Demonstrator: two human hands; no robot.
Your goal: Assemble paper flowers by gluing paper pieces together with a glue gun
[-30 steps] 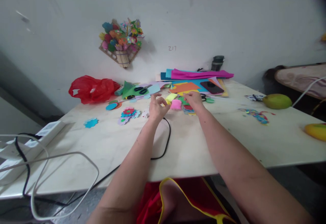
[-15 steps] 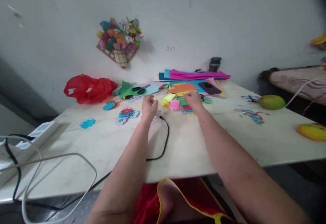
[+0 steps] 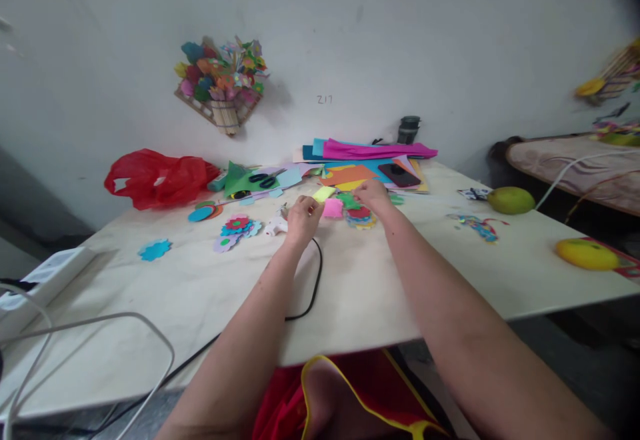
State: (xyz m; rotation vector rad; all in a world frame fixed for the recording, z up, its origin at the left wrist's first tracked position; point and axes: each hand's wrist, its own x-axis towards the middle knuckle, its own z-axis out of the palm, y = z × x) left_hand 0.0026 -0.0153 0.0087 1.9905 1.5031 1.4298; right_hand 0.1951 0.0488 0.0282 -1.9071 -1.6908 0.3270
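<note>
My left hand is over the middle of the table, fingers curled together beside a pink paper piece; anything between the fingertips is hidden. Partly behind that hand lies a white glue gun, and a black cord runs toward me. My right hand is closed in a pinch next to green paper pieces, and what it grips is too small to make out. Just below it rests a stack of scalloped paper cut-outs, red on top. A pale yellow paper piece lies between the hands.
Layered paper flowers, a blue cut-out and paper discs lie left. Behind are scissors, a red plastic bag, coloured sheets and a phone. Mangoes are right; a power strip is left.
My left hand has moved right and toward the pink paper, uncovering the glue gun and covering the deeper yellow piece. My right hand stays by the green paper. The view has turned slightly right.
</note>
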